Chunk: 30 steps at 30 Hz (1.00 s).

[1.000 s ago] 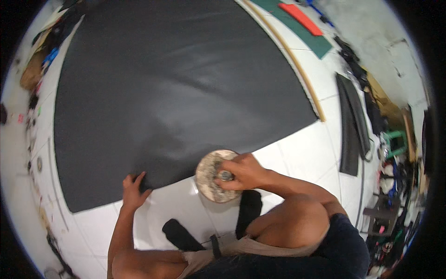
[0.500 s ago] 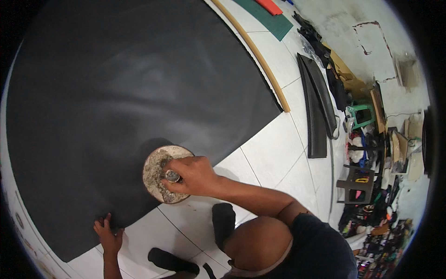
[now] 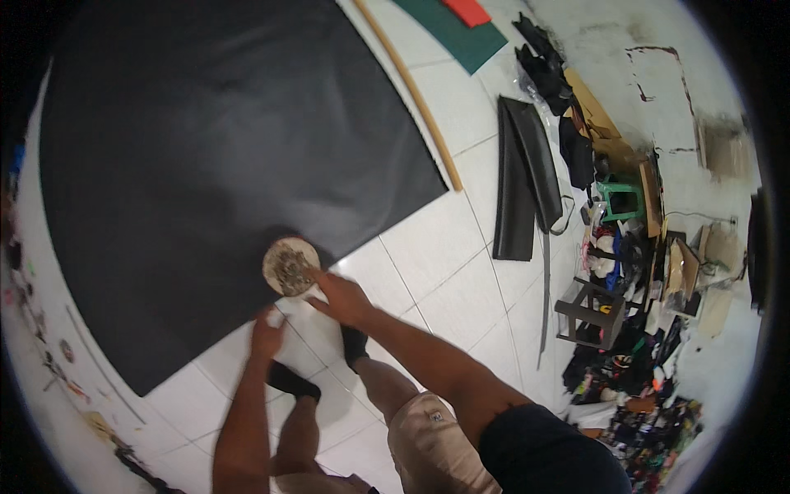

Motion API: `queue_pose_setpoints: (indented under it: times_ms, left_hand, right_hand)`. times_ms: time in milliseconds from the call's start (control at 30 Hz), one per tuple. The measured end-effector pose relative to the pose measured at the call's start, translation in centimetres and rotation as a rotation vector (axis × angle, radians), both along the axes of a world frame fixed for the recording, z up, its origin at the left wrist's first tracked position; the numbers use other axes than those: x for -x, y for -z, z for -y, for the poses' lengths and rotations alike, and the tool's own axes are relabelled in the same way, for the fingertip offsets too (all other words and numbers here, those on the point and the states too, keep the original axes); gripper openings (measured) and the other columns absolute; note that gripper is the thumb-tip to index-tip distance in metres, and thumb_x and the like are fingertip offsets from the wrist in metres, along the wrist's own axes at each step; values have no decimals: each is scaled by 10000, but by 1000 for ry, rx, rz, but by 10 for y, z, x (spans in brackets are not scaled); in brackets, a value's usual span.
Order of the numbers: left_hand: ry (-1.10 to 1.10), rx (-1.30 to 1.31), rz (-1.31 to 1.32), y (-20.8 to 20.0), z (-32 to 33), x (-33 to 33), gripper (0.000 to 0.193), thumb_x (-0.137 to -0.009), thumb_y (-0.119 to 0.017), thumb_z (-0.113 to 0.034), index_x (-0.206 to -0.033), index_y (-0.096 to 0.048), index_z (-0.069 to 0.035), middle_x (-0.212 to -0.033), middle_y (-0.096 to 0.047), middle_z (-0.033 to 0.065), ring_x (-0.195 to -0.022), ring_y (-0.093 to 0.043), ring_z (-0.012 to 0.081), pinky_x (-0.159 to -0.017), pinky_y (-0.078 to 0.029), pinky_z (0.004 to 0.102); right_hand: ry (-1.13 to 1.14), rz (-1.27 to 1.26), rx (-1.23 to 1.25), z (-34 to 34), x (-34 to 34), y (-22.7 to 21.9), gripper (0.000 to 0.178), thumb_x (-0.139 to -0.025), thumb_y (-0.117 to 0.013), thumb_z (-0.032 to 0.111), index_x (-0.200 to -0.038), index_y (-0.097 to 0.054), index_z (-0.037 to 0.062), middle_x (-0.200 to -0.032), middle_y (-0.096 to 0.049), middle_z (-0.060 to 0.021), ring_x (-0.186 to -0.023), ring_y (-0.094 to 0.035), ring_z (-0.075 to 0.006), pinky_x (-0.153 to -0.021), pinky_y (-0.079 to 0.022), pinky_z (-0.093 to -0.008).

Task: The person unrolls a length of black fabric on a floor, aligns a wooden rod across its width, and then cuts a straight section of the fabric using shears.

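Note:
A large black sheet (image 3: 197, 165), smooth like leather or vinyl, lies spread over the floor. On its near edge rests a round, worn block (image 3: 288, 262), pale at the rim and rough grey-brown on top. My right hand (image 3: 339, 298) is at the block's right side, fingertips at its rim, thumb held apart from the fingers. Just below the block, my left hand (image 3: 267, 333) reaches the sheet's near edge, its thumb apart; its fingertips are small and blurred, so any hold on the edge is unclear.
A wooden rod (image 3: 411, 99) lies along the sheet's right edge on white tiles (image 3: 440, 280). Further right are a folded black piece (image 3: 517, 189), a green stool (image 3: 621, 200), a dark stool (image 3: 591, 313) and piled clutter. Green and red sheets (image 3: 469, 12) lie at the top.
My left hand has moved right along the sheet's edge to just below the block. My right hand has shifted from the block's top to its right rim. The view has shifted.

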<state>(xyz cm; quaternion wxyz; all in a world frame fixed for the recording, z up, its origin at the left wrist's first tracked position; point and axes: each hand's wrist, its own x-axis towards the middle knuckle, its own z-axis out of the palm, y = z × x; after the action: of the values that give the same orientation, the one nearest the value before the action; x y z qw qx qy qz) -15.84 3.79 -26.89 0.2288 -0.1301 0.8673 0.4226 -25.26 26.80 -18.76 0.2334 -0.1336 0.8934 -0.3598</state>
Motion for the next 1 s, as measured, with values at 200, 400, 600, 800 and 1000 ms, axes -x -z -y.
queue_pose_setpoints:
  times_ms: [200, 400, 600, 800, 1000]
  left_hand:
    - [226, -274, 424, -246, -96, 0, 554, -877, -687, -402, -1291, -580, -51, -1162, -659, 189, -1063, -645, 289, -936, -495, 375]
    - [615, 148, 176, -314, 18, -10, 487, -933, -543, -474, -1250, -625, -114, -1254, -618, 186, -1220, -545, 333, -999, -450, 431]
    - [377, 543, 468, -372, 93, 6, 381, -944, -574, -375, -1198, -665, -105, -1181, -658, 161, -1052, -638, 310, -885, -499, 455]
    - [604, 648, 400, -425, -9, -25, 405, -950, -555, -371, -1165, -671, -48, -1196, -644, 177, -1079, -610, 280, -911, -477, 445]
    - [258, 32, 399, -437, -298, 96, 587, -864, -675, -453, -1239, -613, -5, -1136, -671, 209, -1079, -626, 307, -926, -485, 399]
  right_hand:
    - [-98, 491, -344, -100, -184, -175, 481, -851, -670, 400, -1234, -542, 140, -1215, -594, -207, -1099, -597, -375, -900, -452, -568]
    - [474, 550, -238, -194, -243, -290, 788, -784, -646, 669, -1327, -554, 104, -1372, -515, -229, -1297, -469, -381, -1059, -391, -490]
    - [744, 482, -72, -324, -327, -236, 779, -837, -669, 543, -1420, -424, 86, -1212, -605, -234, -1051, -569, -313, -907, -453, -463]
    - [1009, 922, 39, -445, -287, -263, 677, -809, -659, 613, -1154, -658, 30, -1172, -657, -215, -1162, -590, -353, -989, -472, -420]
    - [1031, 287, -279, -636, -211, -264, 507, -818, -703, 490, -978, -689, 9, -998, -695, -201, -961, -660, -335, -859, -520, -415]
